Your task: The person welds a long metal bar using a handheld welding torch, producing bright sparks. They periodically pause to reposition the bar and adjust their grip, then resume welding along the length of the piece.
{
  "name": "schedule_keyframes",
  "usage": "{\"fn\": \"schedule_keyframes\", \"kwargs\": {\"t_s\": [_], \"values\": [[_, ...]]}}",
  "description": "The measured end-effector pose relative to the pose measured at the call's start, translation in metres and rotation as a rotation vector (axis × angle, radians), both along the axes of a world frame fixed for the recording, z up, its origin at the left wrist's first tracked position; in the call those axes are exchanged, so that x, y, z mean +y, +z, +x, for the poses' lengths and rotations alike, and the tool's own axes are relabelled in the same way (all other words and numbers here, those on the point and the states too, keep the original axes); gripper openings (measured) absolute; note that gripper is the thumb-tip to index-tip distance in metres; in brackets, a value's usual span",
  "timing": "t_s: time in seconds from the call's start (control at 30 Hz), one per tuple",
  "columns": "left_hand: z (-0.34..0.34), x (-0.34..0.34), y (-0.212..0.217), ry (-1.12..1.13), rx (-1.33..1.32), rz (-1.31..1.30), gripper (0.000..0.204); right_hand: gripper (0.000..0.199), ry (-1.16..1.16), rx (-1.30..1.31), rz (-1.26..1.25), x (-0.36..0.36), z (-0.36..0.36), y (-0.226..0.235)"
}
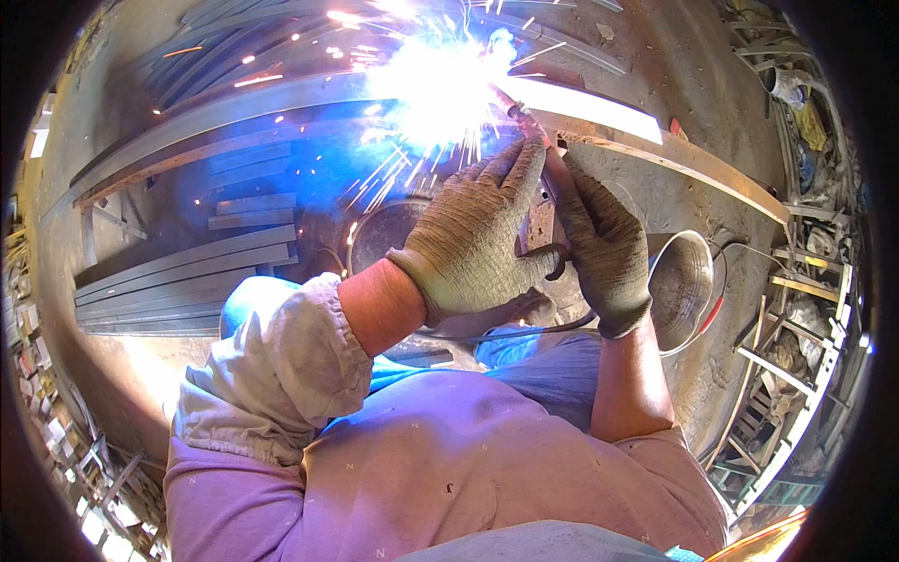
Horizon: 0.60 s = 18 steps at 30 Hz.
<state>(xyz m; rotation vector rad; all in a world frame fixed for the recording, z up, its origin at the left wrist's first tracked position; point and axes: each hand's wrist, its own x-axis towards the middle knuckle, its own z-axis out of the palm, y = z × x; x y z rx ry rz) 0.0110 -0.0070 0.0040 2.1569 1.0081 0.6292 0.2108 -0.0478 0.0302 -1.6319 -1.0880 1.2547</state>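
Note:
A red-brown welding torch (529, 124) slants up and left from between my gloved hands, its tip lost in a white-blue arc glare (435, 89) that throws sparks. My right hand (607, 248) is wrapped round the torch handle. Against the torch neck, my left hand (478, 234) presses its fingers together from the left side. A dark curved trigger (554, 260) shows between the two palms. The arc burns on a long steel bar (234, 114), grey on the left and lit white on the right. Glare hides the joint itself.
Under the bar runs a rusty support beam (698, 161). Stacked steel tubes (187, 281) lie at the left, with more at the far side. A round metal bucket (682, 292) stands right of my right hand. A dark cable (571, 326) passes below my hands. Metal frames (796, 375) line the right.

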Motion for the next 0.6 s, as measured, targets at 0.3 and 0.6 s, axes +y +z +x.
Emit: {"fn": "schedule_keyframes", "kwargs": {"t_s": [0.3, 0.6], "values": [[-0.001, 0.000, -0.003, 0.021, -0.091, 0.103, 0.111, 0.034, 0.021, -0.099, 0.042, 0.000, -0.001, 0.001], [0.000, -0.004, -0.005, 0.000, -0.073, -0.005, 0.117, 0.032, -0.025, -0.069, -0.035, -0.004, -0.002, 0.005]]}}
